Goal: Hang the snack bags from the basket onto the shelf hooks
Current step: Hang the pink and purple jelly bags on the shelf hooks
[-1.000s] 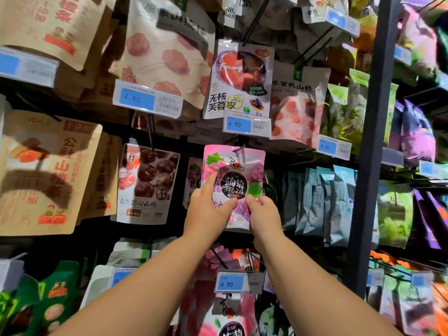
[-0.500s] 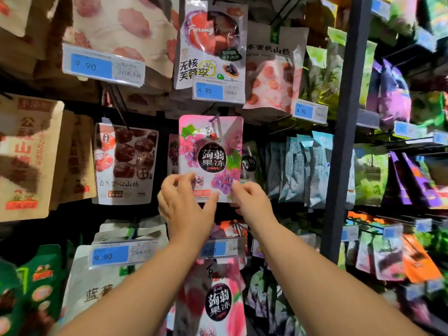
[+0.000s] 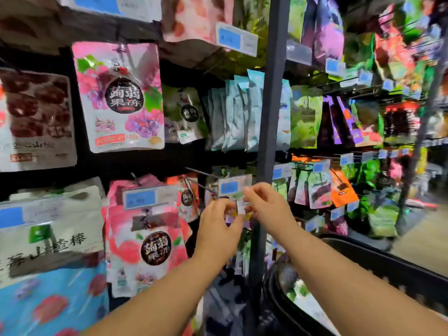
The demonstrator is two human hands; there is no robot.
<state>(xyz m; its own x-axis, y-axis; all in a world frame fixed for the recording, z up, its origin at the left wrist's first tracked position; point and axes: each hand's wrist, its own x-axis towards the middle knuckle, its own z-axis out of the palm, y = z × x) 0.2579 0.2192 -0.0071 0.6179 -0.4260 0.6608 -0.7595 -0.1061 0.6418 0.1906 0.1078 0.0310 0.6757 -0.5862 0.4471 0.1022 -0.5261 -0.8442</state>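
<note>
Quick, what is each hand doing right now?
Left hand: fingers curled at a small blurry packet; a firm hold cannot be told.
Right hand: fingers pinched at the same packet; grip cannot be told either.

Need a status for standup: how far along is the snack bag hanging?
Done: a pink grape jelly bag hangs on its hook, no hand on it. In hand: left hand and right hand pinch something small and blurred between them, below a price tag. Left: the basket shows contents, too blurred to count.
</note>
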